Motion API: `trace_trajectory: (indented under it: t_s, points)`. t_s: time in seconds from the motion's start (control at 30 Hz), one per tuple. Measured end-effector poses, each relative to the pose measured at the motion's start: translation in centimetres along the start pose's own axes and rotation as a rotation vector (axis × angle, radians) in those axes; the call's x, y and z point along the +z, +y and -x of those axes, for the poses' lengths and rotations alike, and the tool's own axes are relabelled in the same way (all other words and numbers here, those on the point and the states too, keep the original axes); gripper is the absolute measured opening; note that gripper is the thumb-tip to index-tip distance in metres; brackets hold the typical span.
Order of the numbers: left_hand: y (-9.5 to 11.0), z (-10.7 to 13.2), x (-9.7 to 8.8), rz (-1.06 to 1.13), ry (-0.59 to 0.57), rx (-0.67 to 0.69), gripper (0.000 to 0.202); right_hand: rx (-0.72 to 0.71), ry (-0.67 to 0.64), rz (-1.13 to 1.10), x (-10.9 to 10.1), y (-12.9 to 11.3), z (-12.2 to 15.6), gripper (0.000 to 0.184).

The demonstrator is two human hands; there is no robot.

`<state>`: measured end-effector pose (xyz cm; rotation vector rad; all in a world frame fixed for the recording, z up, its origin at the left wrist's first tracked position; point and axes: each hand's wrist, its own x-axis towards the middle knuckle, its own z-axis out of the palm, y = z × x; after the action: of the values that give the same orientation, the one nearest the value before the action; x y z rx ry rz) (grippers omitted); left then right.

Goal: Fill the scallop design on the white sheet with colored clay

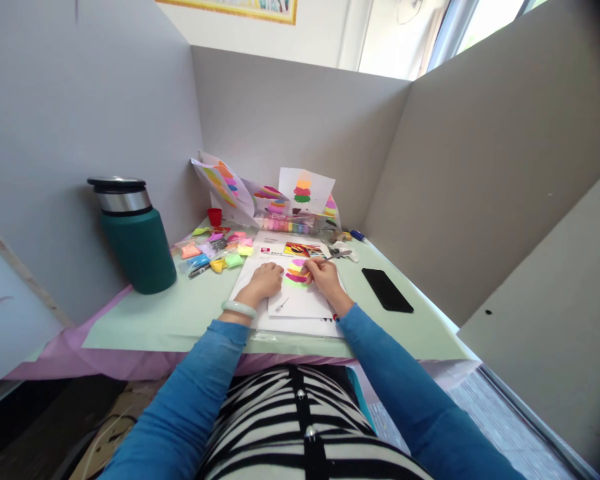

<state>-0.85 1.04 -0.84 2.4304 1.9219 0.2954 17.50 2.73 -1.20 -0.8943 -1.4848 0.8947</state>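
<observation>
The right hand (324, 277) is closed around a slim tool (339, 255), gripping it like a pencil, over the right part of the small white sheet (305, 309), which I take as the landmark. The left hand (267, 279) lies palm down at the left edge of this sheet, with fingers bent; whether they pinch anything, I cannot tell.

On the upper part of the sheet are colour layers (295, 273) in pink, orange, magenta and green. They seem to be soft clay, so I judge that they dent easily and should not be gripped. The sheet itself is probably light and flexible, and it may slide; it is best held down or lifted by its bare lower margin. The tool looks light and stiff, good to hold near its working end.

Left of the sheet are clay packets (191, 250), and farther left a teal bottle (137, 247). Right of it lies a black phone (387, 290); beyond it, painted-looking sheets (323, 181) stand propped.
</observation>
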Motion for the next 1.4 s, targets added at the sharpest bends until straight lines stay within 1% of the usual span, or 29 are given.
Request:
trace_trajectory:
  t_s: [0.17,0.4,0.63,0.87,0.97,1.17,1.3,1.4]
  points:
    - [0.0,0.0,0.0,-0.005,-0.001,-0.005,0.041,0.007,-0.009,0.039,0.0,-0.2,0.2,0.026]
    - [0.0,0.0,-0.1,-0.001,-0.014,-0.005,0.041,0.019,-0.025,0.044,0.0,0.3,0.0,0.027]
    - [0.0,0.1,0.0,0.015,0.014,-0.001,0.039,0.018,-0.043,0.031,0.3,0.4,0.0,0.027]
    - [-0.1,-0.1,0.1,0.012,0.007,0.003,0.039,-0.008,-0.004,0.028,0.0,-0.1,0.2,0.025]
    - [-0.2,-0.1,0.1,0.006,-0.006,-0.001,0.04,-0.013,-0.01,0.028,0.0,0.2,0.1,0.026]
    - [-0.2,-0.2,0.3,0.012,0.004,0.012,0.041,-0.013,-0.035,0.043,-0.1,1.0,-0.2,0.027]
    - [-0.3,-0.2,0.3,0.01,0.0,0.005,0.04,-0.015,-0.019,0.038,-0.2,1.1,-0.3,0.028]
    - [-0.2,-0.2,0.2,0.009,0.007,0.005,0.039,-0.017,-0.03,0.019,-0.1,1.1,-0.3,0.029]
